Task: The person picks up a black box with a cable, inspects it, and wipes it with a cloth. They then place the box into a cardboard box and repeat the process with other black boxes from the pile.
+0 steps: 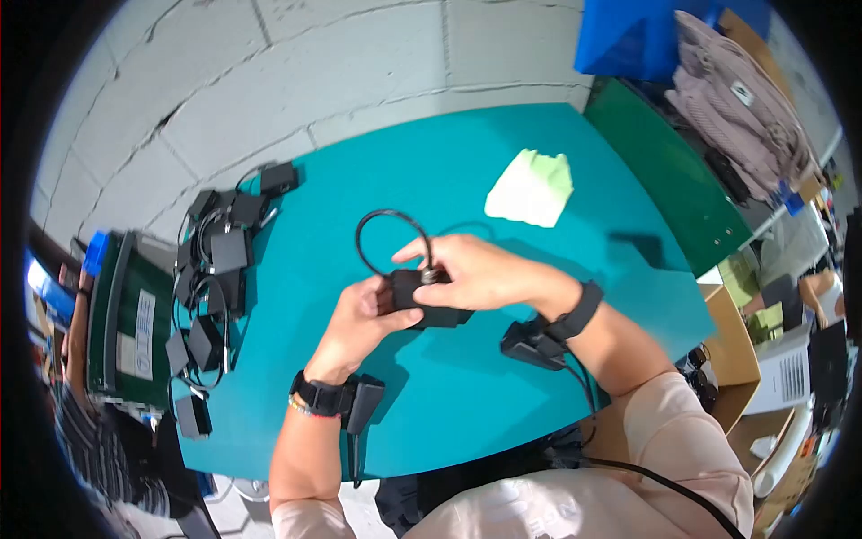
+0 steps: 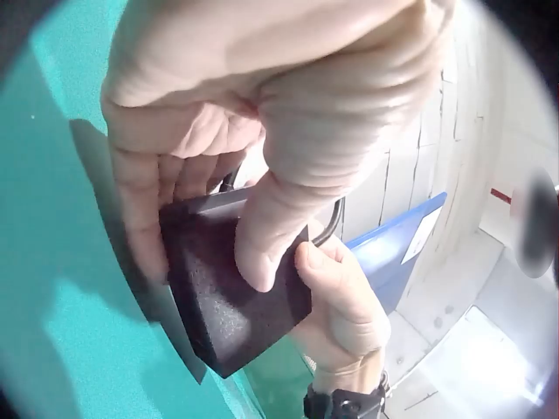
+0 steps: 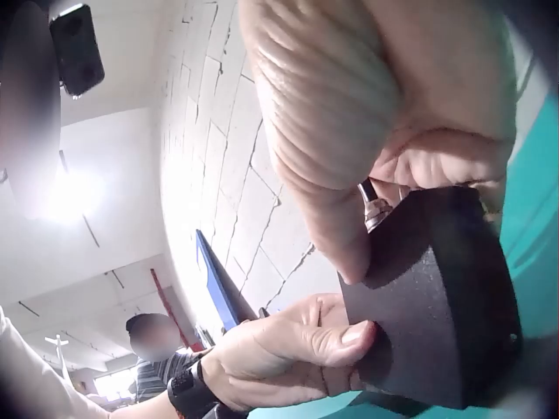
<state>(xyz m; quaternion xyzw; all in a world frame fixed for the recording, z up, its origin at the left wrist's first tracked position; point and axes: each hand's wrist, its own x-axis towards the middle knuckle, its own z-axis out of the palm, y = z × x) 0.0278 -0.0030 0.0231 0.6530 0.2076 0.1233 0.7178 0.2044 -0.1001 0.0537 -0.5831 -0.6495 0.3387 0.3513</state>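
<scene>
Over the middle of the teal table (image 1: pixel 431 395), both hands hold a black box (image 1: pixel 440 316) with a looped black cable (image 1: pixel 359 235) and a metal fitting (image 1: pixel 429 275) at the cable's end. The left hand (image 1: pixel 359 314) grips one side of it. In the left wrist view, its thumb lies on the dark face of the box (image 2: pixel 231 305) and its fingers curl along the far edge. The right hand (image 1: pixel 485 269) grips the other end. Its thumb (image 3: pixel 345 249) rests at the box edge beside the fitting, seen in the right wrist view; its other fingers are partly hidden.
Several black boxes with cables (image 1: pixel 231 250) lie heaped along the table's left edge. A crumpled pale green sheet (image 1: pixel 530 189) lies toward the back right. A dark green case (image 1: pixel 135 323) stands off the left side, a cardboard box (image 1: pixel 732 359) off the right. Behind rises a block wall (image 1: pixel 359 54).
</scene>
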